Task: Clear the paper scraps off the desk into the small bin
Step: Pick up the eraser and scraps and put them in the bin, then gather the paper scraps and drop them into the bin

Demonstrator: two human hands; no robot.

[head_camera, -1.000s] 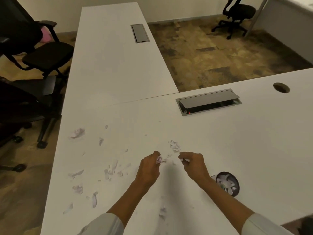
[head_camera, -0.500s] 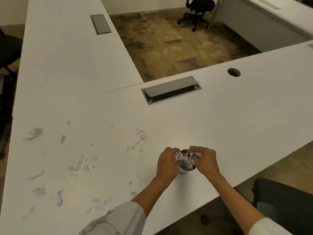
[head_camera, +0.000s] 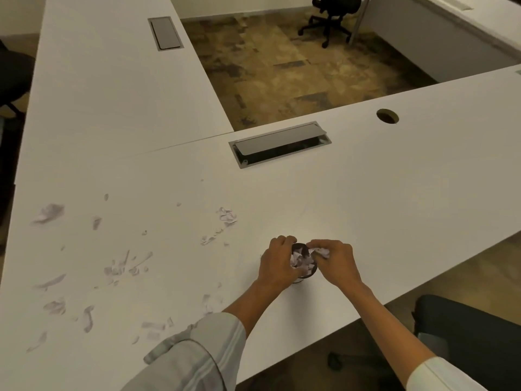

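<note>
A small dark round bin (head_camera: 308,275) stands on the white desk (head_camera: 394,193) near its front edge, full of white paper scraps. My left hand (head_camera: 277,262) sits at the bin's left rim with fingers curled over the scraps inside. My right hand (head_camera: 335,259) hovers over the right rim and pinches a crumpled scrap (head_camera: 321,252). Several loose paper scraps lie on the desk to the left: a crumpled one (head_camera: 227,216), a cluster (head_camera: 124,266) and a larger ball (head_camera: 49,213).
A grey cable hatch (head_camera: 279,143) and a round cable hole (head_camera: 387,116) sit behind the bin. A second hatch (head_camera: 165,33) lies on the left desk wing. A dark chair (head_camera: 473,334) stands at lower right, another office chair (head_camera: 331,12) across the floor.
Both hands carried scraps from the desk middle to the bin and now hold them over its opening. The view shifted right, so the scrap field sits further left.
</note>
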